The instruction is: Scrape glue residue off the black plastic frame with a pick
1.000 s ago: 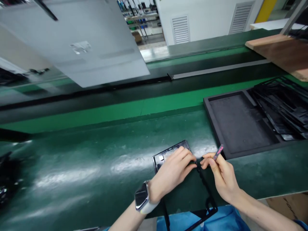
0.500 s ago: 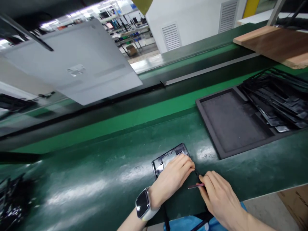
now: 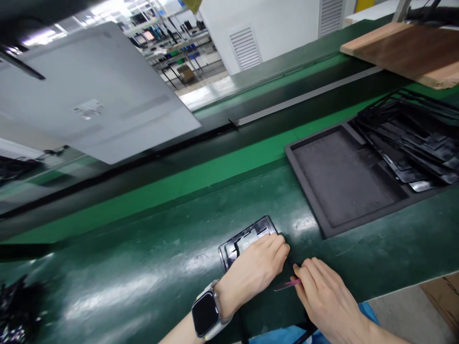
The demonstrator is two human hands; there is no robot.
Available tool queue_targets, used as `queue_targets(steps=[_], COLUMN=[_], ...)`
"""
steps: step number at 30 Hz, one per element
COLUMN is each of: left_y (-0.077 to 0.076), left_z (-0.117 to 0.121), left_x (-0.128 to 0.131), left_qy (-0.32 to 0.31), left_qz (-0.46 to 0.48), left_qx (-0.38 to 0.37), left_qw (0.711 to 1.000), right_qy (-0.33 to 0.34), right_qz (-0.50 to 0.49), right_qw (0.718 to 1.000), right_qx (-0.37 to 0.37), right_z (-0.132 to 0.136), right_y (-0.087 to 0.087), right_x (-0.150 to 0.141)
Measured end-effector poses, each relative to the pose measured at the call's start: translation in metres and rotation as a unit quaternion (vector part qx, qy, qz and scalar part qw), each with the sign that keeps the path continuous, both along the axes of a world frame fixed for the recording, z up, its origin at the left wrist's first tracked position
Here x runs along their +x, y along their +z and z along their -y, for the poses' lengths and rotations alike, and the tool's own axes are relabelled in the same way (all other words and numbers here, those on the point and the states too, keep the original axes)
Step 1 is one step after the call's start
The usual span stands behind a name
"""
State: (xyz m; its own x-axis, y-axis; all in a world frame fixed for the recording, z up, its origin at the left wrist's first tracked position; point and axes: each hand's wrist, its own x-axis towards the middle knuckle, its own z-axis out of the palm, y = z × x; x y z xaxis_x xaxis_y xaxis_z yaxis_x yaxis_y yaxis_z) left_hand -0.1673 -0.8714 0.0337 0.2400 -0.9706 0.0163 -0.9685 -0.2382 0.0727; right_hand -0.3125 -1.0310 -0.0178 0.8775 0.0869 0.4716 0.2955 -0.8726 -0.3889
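On the green bench lies a small black rectangular frame (image 3: 244, 241) with a shiny grey inner face, like a device housing. My left hand (image 3: 256, 258), a watch (image 3: 206, 313) on its wrist, reaches over the frame with fingers curled closed at its right end; the fingertips are partly hidden. My right hand (image 3: 324, 291) is closed around a thin pink tool (image 3: 287, 285) with a narrow metallic tip pointing left. A short dark piece shows between the two hands; I cannot tell whether it belongs to the frame.
A shallow dark grey tray (image 3: 310, 203) stands at the right, with a pile of black frames (image 3: 412, 138) over its right side. A wooden board (image 3: 405, 52) is beyond it. More dark parts (image 3: 17, 310) lie at the left. A big grey panel (image 3: 103, 100) hangs at upper left.
The view has shifted slightly. My right hand and the pink tool have moved a little away from the left hand, toward me. My left hand remains at the frame.
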Motion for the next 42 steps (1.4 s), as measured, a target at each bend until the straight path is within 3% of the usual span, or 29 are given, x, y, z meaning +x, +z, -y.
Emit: queue_targets(steps=[8,12,18,26,36,42], left_y=[-0.007,-0.003,0.002,-0.005,-0.015,-0.016], left_z=[0.002,0.0,-0.021,-0.022,-0.007,0.0], left_x=[-0.007,-0.009,0.001,-0.005,-0.011,-0.013], left_qy=[0.051,0.079,0.137,0.088,0.062,0.043], left_qz=[-0.046,-0.137,-0.266,-0.19,-0.103,-0.083], left_qx=[-0.063,-0.08,-0.114,-0.174,-0.117,-0.122], left_qw=[0.996,0.984,0.947,0.962,0.986,0.988], right_qy=[-0.003,-0.004,0.008,0.007,-0.003,0.002], right_qz=[0.01,0.008,-0.004,-0.007,0.012,0.015], right_qw=[1.0,1.0,1.0,1.0,1.0,1.0], right_qx=[0.0,0.003,-0.011,-0.013,-0.009,-0.026], right_z=[-0.001,-0.002,-0.002,-0.002,-0.001,0.0], right_y=[-0.003,-0.002,-0.007,-0.003,0.0,0.003], right_x=[0.0,0.0,-0.005,-0.003,-0.002,-0.001])
